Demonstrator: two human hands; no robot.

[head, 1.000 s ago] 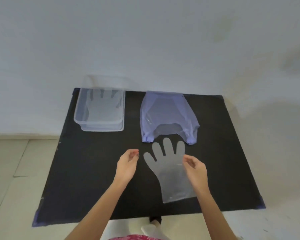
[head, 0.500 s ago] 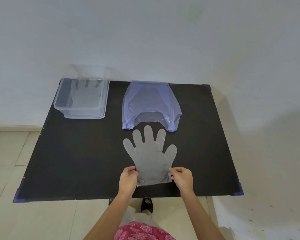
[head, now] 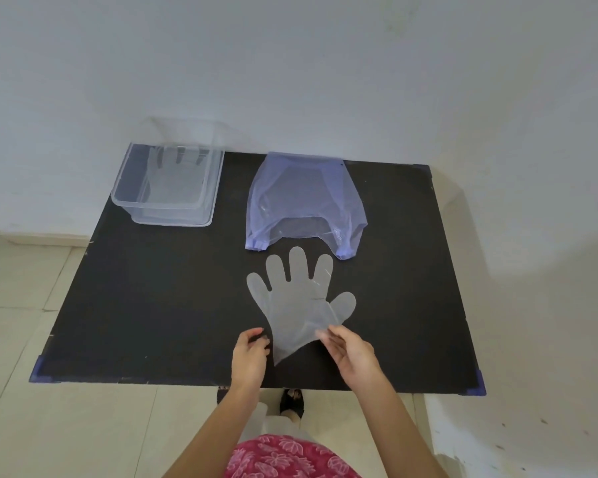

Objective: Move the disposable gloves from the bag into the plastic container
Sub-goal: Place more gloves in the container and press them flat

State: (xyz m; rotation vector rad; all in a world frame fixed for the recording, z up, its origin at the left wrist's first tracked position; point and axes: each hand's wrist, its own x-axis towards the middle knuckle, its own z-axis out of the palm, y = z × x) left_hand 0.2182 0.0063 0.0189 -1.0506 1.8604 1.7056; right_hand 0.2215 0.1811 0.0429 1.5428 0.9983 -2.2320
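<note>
A clear disposable glove [head: 299,305] lies flat on the black table [head: 159,305], fingers pointing to the far side. My right hand [head: 351,355] pinches the right side of its cuff and lifts it, so the cuff hangs in a point. My left hand [head: 251,353] is curled just left of the cuff edge, with nothing visible in its fingers. The flat blue plastic bag [head: 304,198] lies just beyond the glove, mouth toward me. The clear plastic container [head: 128,201] stands at the far left corner, and another glove [head: 173,174] lies inside it.
A white wall runs right behind the table's far edge. Pale floor tiles [head: 32,339] show to the left and in front. My feet and pink clothing [head: 290,457] are just below the near edge.
The view has pulled back from the table. My hands moved from the glove's sides to its cuff; now the right hand raises the cuff's right side and the left hand has come off the corner.
</note>
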